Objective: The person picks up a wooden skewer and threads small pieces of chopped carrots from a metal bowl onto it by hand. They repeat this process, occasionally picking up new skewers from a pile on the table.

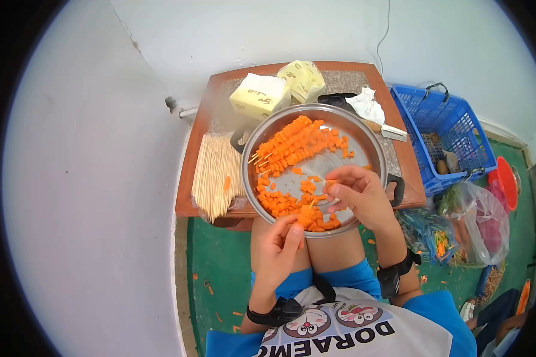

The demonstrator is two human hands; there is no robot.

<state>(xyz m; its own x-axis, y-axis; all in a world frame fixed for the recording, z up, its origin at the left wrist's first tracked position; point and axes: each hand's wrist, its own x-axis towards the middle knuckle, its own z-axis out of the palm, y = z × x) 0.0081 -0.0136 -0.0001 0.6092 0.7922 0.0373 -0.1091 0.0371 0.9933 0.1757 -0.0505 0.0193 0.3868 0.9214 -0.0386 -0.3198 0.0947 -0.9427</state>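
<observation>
A wide metal pan (372, 134) holds loose orange carrot pieces (277, 202) and a pile of finished carrot skewers (292, 140). Over its near rim, my left hand (281, 239) is closed on a skewer with carrot pieces (307, 215) on it; the bare stick tip points up and right. My right hand (363, 196) is above the pan's right side, thumb and fingers pinched on a small carrot piece (330, 183), a little apart from the skewer's tip. Left of the pan lies a heap of bare wooden skewers (211, 172) with one carrot bit on top.
Two tissue packs (259, 94) and a knife (393, 132) share the wooden table (192, 190). To the right stand a blue basket (452, 140), a red basin (502, 183) and plastic bags (479, 226). Another person's legs (497, 315) show at lower right. Carrot scraps litter the green floor.
</observation>
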